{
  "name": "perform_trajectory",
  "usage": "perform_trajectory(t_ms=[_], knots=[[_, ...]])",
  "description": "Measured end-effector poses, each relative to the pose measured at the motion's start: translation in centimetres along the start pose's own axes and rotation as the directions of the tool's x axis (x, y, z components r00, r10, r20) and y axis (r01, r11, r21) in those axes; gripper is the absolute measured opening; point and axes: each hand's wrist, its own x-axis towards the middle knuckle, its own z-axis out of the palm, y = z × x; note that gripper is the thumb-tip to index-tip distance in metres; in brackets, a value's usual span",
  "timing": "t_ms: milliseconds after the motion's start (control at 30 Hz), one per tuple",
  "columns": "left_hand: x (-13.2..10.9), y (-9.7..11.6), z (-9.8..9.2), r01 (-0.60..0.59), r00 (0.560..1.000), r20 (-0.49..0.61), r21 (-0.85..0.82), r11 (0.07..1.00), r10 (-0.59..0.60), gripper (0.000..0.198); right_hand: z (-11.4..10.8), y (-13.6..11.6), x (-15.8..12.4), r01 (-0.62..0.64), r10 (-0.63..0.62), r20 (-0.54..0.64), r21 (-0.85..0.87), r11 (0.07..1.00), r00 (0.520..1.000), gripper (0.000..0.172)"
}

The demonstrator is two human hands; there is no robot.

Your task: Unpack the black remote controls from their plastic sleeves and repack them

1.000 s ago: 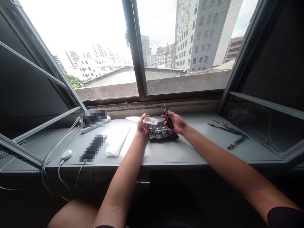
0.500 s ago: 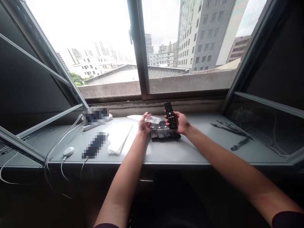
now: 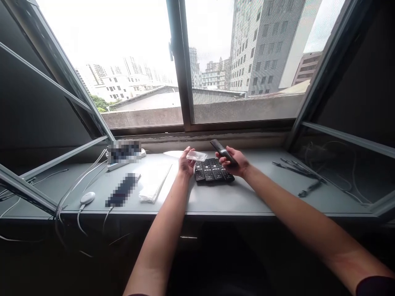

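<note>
My left hand [image 3: 186, 163] has its fingers closed on a small clear plastic bag [image 3: 196, 156], just left of several black remote controls. My right hand [image 3: 238, 162] grips one black remote [image 3: 223, 151], tilted so that its side and back edge show. Under and between the hands, the other black remotes [image 3: 213, 171] lie side by side on the grey table, buttons up. A stack of white plastic sleeves [image 3: 155, 183] rests to the left of my left forearm.
On the grey table [image 3: 247, 201], a blurred-out phone [image 3: 122, 190], a white round device [image 3: 87, 198] and a power strip [image 3: 126, 160] with cables are at left. Dark pens or tools [image 3: 294, 167] and cables lie at right. Metal frames flank both sides; a window is behind.
My right hand has turned the held remote from buttons facing me to an edge-on tilt and lowered its top end slightly. My left hand still holds the bag, almost unmoved.
</note>
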Motion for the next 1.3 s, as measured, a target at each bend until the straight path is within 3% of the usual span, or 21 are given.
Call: perform_trajectory(t_ms=[133,367,467,667,900,1167,1300], knots=[[0.0,0.1,0.0,-0.002,1.0,0.003,-0.008,1.0,0.002,0.032,-0.2,-0.2,-0.5,0.011,-0.005,0.135,-0.039,0.999,0.991,0.033],[0.0,0.2,-0.1,-0.021,1.0,0.021,0.013,1.0,0.021,0.029,0.6,0.6,-1.7,0.082,-0.053,0.247,-0.108,0.991,0.968,0.038],[0.1,0.4,-0.3,-0.04,0.999,0.018,0.026,0.999,0.039,0.034,1.0,0.8,-1.6,0.104,-0.089,0.214,-0.06,0.993,0.973,0.034],[0.2,0.7,-0.4,-0.045,0.999,-0.008,-0.008,0.999,0.045,0.036,1.2,0.3,-0.9,0.116,-0.116,0.01,-0.051,0.992,0.993,0.027],[0.1,0.6,-0.3,-0.042,0.999,-0.004,0.003,0.999,0.042,0.036,0.6,0.5,-0.8,0.12,-0.115,0.093,-0.055,0.991,0.989,0.036],[0.4,0.5,-0.2,-0.045,0.999,-0.002,0.021,0.999,0.045,0.033,0.8,0.6,-0.3,0.156,-0.165,-0.086,-0.101,0.983,0.982,0.022],[0.4,0.6,-0.3,-0.053,0.999,0.0,0.023,0.998,0.053,0.028,0.5,0.6,-0.2,0.153,-0.158,-0.035,-0.108,0.982,0.987,0.029]])
